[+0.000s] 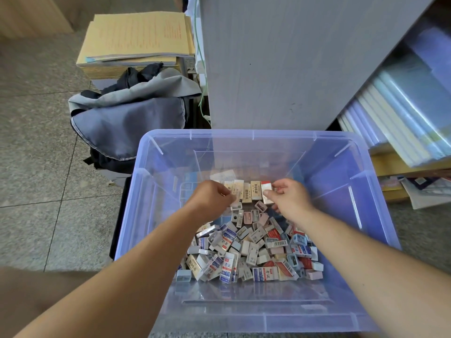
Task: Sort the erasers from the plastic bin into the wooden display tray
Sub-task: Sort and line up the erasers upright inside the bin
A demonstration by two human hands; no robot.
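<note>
A clear blue plastic bin (253, 135) stands on the floor in front of me. In its near half lies a pile of several small boxed erasers (246, 252) mixed with pencil sharpeners. Both hands are inside the bin, holding up a row of beige erasers (249, 191) side by side. My left hand (212, 197) pinches the left end of the row. My right hand (288, 196) pinches a red-and-white eraser (266, 189) at the right end. No wooden tray is in view.
A grey and black bag (129, 118) lies on the floor left of the bin, with a stack of yellow paper pads (136, 40) behind it. A grey cabinet side (280, 64) rises behind the bin. Shelves of wrapped notebooks (402, 113) stand at the right.
</note>
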